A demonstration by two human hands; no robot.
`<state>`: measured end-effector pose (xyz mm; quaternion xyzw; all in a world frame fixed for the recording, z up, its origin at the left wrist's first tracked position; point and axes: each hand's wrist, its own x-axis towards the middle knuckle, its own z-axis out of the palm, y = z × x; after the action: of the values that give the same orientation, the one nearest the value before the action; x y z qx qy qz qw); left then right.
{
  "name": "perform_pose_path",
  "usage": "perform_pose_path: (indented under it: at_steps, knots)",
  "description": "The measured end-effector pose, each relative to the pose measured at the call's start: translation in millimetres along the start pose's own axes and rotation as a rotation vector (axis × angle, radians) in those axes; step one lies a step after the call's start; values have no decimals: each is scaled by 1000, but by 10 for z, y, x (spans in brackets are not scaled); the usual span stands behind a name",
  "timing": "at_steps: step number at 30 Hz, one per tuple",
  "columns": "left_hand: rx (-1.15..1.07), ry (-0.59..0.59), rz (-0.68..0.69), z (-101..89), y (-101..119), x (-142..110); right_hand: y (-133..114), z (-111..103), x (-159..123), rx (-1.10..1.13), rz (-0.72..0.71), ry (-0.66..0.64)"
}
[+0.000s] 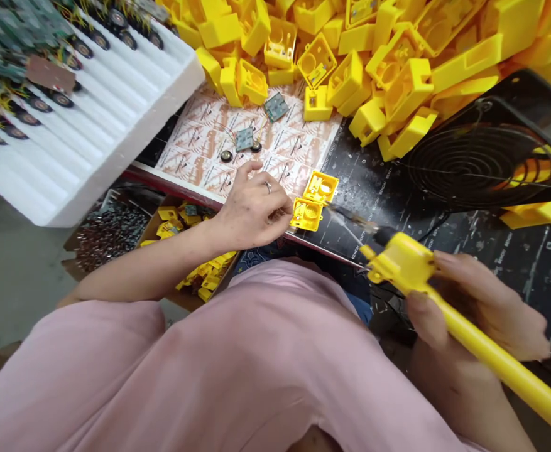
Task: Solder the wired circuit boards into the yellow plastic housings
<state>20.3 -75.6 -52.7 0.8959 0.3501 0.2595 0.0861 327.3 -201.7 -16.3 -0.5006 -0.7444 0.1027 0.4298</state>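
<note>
We see a small open yellow case (309, 212) near the middle of the frame, a little to the right. Its two halves lie end to end, with the long way running from lower left to upper right. Our left hand (256, 204) is nearer to it, and the case lies just to the right of those fingers. The fingers are curled, with the tips by the lower half, but we cannot tell if they pinch it.

Our right hand (477, 307), at the lower right, has its fingers wrapped around a yellow soldering iron (407, 263). The iron points up and left, and its thin, blurry tip is just beside the right side of the case.

The case sits at the edge of a printed sheet (195, 150). Farther up on the sheet are one green circuit board (244, 139), another circuit board (276, 107) and a little round speaker (227, 156). A heap of yellow cases (350, 78) fills the top right, above a black fan (473, 160). A white foam tray (115, 88) full of boards and speakers is at the upper left.
</note>
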Motion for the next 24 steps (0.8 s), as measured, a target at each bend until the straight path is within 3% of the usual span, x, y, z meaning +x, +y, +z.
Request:
perform_pose_path:
  at_steps: [4, 7, 19, 24]
  knots:
    - [33, 28, 34, 29, 13, -2, -7, 104, 193, 101, -157, -142]
    - [43, 23, 19, 38, 19, 1, 1, 145, 294, 119, -270, -156]
    - [120, -11, -12, 68, 65, 50, 12, 125, 508, 71, -427, -291]
    - [89, -40, -6, 61, 50, 63, 4, 83, 547, 121, -384, -321]
